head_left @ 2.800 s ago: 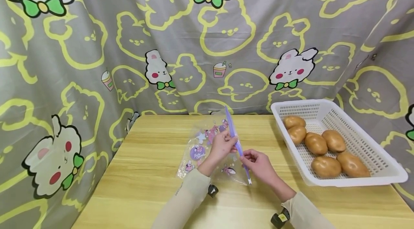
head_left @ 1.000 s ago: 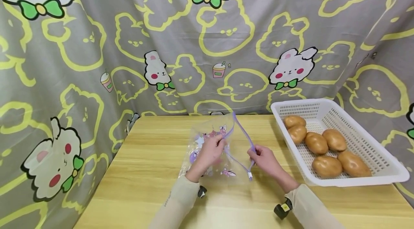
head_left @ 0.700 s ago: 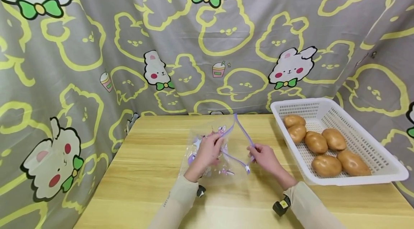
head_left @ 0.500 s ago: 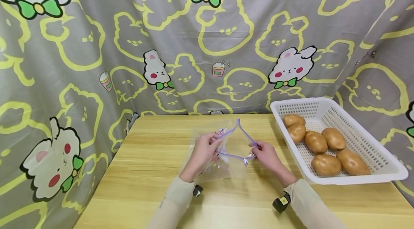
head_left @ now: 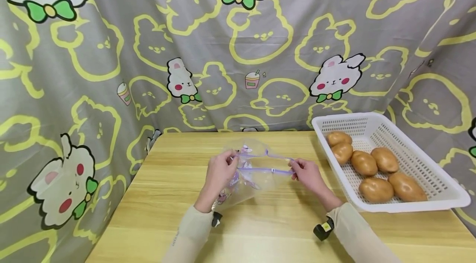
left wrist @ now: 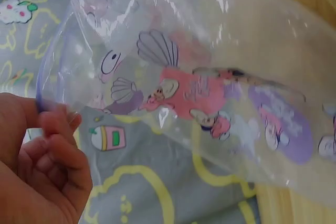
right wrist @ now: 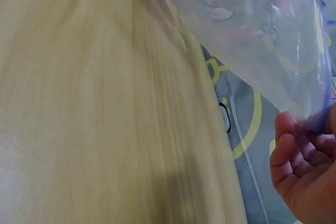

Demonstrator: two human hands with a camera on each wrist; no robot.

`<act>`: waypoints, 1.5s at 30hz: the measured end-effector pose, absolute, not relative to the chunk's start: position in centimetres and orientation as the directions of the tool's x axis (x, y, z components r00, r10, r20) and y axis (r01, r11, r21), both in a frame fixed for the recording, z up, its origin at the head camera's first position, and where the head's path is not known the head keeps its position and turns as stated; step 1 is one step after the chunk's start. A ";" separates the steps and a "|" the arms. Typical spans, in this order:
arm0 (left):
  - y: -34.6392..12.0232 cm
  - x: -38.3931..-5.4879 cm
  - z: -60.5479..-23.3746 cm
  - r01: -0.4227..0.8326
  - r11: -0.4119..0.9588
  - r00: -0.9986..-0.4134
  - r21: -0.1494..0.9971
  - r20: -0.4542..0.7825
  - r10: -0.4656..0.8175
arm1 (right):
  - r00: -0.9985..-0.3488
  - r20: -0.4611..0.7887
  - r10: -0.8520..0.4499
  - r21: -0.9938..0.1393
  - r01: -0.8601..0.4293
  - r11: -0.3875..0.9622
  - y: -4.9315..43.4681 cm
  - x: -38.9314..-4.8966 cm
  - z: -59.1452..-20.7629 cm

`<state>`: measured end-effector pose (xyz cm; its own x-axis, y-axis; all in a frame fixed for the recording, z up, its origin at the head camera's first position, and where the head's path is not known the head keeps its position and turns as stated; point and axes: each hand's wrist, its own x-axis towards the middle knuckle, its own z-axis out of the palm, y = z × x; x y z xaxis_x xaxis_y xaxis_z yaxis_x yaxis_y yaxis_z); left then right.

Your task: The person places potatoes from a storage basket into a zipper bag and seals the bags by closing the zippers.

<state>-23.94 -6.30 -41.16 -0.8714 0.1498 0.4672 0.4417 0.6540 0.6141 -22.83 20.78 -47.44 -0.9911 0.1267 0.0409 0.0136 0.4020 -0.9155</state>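
A clear zip bag [head_left: 256,180] with pink and purple cartoon prints hangs between both hands over the table. Its purple zip edges stand apart, leaving the mouth stretched sideways, and a small white slider [head_left: 273,170] sits on the nearer edge. The left hand [head_left: 222,172] pinches the left end of the mouth; in the left wrist view its thumb and index finger grip the purple rim [left wrist: 44,85]. At the opposite end, the right hand [head_left: 308,176] pinches the rim between thumb and fingers. In the right wrist view the bag's corner [right wrist: 315,121] runs into that grip.
A white perforated basket [head_left: 410,209] stands at the right side of the wooden table [head_left: 156,213], with several brown potatoes [head_left: 376,190] inside. Behind and to the left hangs a grey curtain [head_left: 219,44] with yellow outlines and cartoon rabbits.
The bag's zip edges, together at first, have parted. The left hand has moved left and the right hand slightly right and up, so the mouth is now pulled wide and long between them.
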 end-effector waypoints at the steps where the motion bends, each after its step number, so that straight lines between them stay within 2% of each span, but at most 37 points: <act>1: -6.4 -23.9 -41.1 0.442 0.667 -0.865 0.600 0.481 0.140 | -0.992 0.042 0.122 -0.919 0.009 0.394 20.8 -22.9 -47.4; 6: -6.6 -24.1 -40.9 0.431 0.684 -0.862 0.588 0.492 0.120 | -0.993 0.071 0.092 -0.917 -0.029 0.397 21.1 -23.0 -47.3; 13: -6.6 -24.5 -40.7 0.495 0.671 -0.827 0.552 0.537 0.169 | -0.995 0.062 0.081 -0.925 -0.027 0.378 21.7 -23.2 -47.2; 21: -6.6 -24.7 -40.8 0.504 0.649 -0.828 0.570 0.533 0.175 | -0.998 0.045 0.049 -0.925 -0.023 0.380 22.1 -23.2 -46.9; 31: -5.1 -24.3 -40.9 0.497 0.586 -0.856 0.640 0.470 0.213 | -0.987 0.063 -0.150 -0.914 -0.117 0.388 22.2 -22.2 -46.3; 39: -4.0 -24.1 -40.7 0.468 0.560 -0.877 0.684 0.437 0.199 | -0.978 0.117 -0.174 -0.847 -0.190 0.496 22.7 -20.9 -43.5; 45: -3.9 -24.1 -40.9 0.457 0.532 -0.886 0.713 0.417 0.203 | -0.974 0.134 -0.183 -0.804 -0.214 0.555 25.1 -20.0 -40.1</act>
